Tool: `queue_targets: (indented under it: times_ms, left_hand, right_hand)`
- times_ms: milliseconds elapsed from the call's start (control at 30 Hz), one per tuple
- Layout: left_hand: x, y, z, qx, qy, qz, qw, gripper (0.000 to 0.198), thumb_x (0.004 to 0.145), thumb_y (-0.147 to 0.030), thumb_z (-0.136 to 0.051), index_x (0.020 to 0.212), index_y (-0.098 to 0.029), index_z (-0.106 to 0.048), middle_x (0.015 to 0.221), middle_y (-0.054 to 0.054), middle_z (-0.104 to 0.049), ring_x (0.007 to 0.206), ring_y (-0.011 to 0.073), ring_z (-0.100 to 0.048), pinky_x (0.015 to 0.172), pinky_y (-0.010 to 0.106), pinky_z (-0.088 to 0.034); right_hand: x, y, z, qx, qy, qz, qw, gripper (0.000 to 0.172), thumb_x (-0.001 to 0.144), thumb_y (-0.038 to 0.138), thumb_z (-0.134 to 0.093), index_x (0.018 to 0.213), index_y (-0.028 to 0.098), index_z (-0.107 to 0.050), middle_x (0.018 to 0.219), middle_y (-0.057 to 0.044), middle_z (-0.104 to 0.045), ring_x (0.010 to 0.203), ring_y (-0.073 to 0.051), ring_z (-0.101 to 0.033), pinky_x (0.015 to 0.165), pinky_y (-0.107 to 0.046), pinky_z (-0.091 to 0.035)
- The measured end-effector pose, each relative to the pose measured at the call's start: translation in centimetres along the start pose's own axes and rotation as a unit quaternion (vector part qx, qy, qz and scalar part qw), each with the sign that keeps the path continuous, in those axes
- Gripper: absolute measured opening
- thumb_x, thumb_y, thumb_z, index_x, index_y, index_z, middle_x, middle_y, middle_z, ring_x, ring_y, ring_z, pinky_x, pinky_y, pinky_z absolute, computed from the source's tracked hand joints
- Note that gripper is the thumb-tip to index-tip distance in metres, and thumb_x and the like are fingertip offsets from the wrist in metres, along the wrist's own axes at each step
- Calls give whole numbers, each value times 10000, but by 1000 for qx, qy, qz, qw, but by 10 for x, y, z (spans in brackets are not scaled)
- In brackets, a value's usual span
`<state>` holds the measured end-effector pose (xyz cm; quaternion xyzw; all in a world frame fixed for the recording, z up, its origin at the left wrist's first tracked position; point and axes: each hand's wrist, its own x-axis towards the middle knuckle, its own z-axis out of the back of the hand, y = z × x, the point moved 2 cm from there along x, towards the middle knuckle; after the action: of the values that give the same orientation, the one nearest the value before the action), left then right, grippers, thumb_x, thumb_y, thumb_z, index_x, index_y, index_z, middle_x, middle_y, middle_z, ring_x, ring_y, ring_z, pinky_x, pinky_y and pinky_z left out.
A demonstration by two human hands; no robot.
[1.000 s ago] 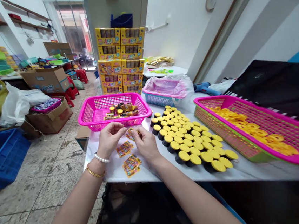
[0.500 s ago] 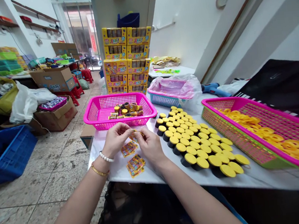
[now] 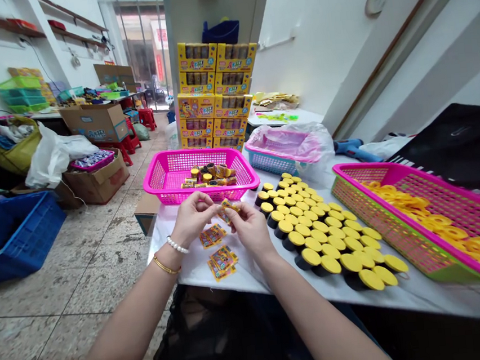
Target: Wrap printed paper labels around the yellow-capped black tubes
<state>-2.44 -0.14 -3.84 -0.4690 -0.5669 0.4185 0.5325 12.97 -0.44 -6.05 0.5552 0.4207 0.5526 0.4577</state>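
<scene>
My left hand (image 3: 192, 215) and my right hand (image 3: 250, 228) meet above the white table (image 3: 198, 272), fingertips pinched together on a small orange printed sticker (image 3: 226, 206). Two little stacks of the same stickers (image 3: 221, 261) lie on the table just below my hands. To the right stand several rows of black tubs with yellow lids (image 3: 321, 234). Beyond my hands sits a pink basket (image 3: 168, 182) holding several labelled tubs (image 3: 209, 175).
A long pink basket (image 3: 396, 179) of yellow rings lies at the right. A blue basket lined with a plastic bag (image 3: 281, 147) and stacked yellow cartons (image 3: 215, 94) stand behind. On the floor at the left are a blue crate (image 3: 14, 235) and cardboard boxes (image 3: 96, 182).
My view has swung to the left, so everything sits further right in the picture. Both hands stay together, still working the one sticker between the fingertips.
</scene>
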Motion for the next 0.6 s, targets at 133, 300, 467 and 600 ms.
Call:
queue_targets:
  times_ms: [133, 300, 467, 600]
  left_hand:
    - [-1, -1, -3, -4, 32, 9, 999, 374, 593, -347, -892, 766, -151, -625, 674, 4, -679, 598, 117, -627, 567, 223, -476]
    - [-1, -1, -5, 12, 54, 27, 998, 321, 576, -351, -897, 732, -131, -723, 718, 37, -714, 653, 139, -637, 653, 273, -512]
    - [-2, -4, -3, -23, 68, 70, 995, 329, 563, -357, -911, 659, -133, -690, 578, -7, -624, 478, 66, -487, 473, 205, -373]
    - [-2, -1, -2, -51, 77, 126, 988, 354, 558, -387, -912, 690, -125, -711, 516, -29, -551, 389, 20, -328, 385, 188, -177]
  right_hand:
    - [0, 4, 2, 40, -28, 15, 999, 276, 746, 438, -732, 800, 185, -637, 679, 3, -634, 525, -111, -510, 479, -245, -455]
    - [1, 3, -3, 59, -15, 30, 998, 216, 771, 398, -697, 807, 196, -627, 685, 14, -642, 550, -118, -546, 521, -255, -487]
    - [-12, 13, -1, -52, 7, 85, 995, 192, 878, 375, -611, 832, 197, -665, 746, -20, -688, 654, -157, -623, 629, -294, -529]
    - [-53, 39, 44, -305, -99, 265, 909, 143, 937, 304, -602, 926, 208, -708, 883, -74, -714, 855, -218, -658, 808, -369, -537]
